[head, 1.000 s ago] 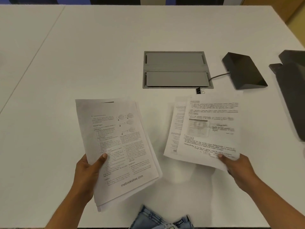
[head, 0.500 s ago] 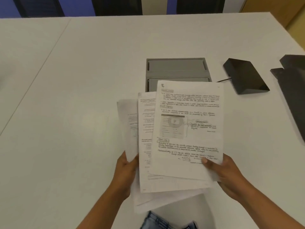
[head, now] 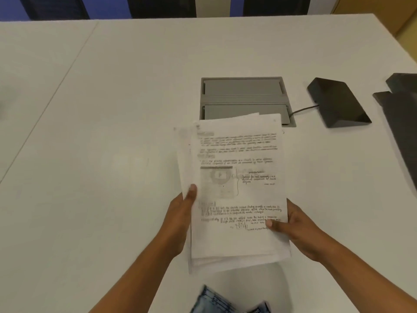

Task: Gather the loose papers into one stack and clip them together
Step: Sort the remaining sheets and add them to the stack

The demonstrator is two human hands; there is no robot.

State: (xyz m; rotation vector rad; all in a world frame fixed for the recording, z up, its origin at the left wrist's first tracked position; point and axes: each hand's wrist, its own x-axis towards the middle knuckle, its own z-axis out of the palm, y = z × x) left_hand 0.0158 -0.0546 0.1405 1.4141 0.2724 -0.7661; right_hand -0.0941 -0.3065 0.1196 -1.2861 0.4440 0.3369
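Note:
Both hands hold one stack of papers (head: 237,190) above the white table, near its front edge. The top sheet carries handwritten notes and a small diagram. My left hand (head: 180,220) grips the stack's left edge, thumb on top. My right hand (head: 293,229) grips the lower right edge, thumb pressed on the top sheet. The sheets lie roughly squared, with a few edges still fanned out at the top left and bottom. The stack hides the binder clip seen earlier; I cannot see it now.
A grey cable hatch (head: 243,98) is set in the table (head: 112,132) just behind the papers. A black wedge-shaped device (head: 338,102) with a cable lies to the right. Dark laptop-like objects (head: 404,114) sit at the right edge.
The two separate bundles, one in each hand, came together at the centre. The fanned sheets have since slid into one nearly squared stack held by both hands.

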